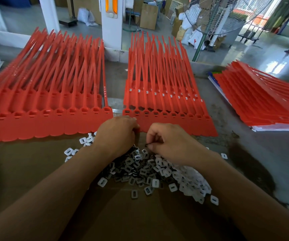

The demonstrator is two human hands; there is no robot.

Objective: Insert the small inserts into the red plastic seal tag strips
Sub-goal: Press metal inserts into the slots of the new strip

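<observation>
Counting stock: three batches of red strips on table [230, 119]: left batch [44, 101], middle batch [166, 105], right batch [261, 98]. One heap of inserts [157, 171], white and dark mixed, too many to count, just in front of middle batch. Right hand [171, 143] pinches one dark insert [148, 145] between thumb and forefinger, just above heap. Left hand [117, 133]: fingers curled at near edge of middle batch, tips hidden; grip cannot be told.

Tiny white marks [105, 91] on one red strip [104, 72] are too small to read.
</observation>
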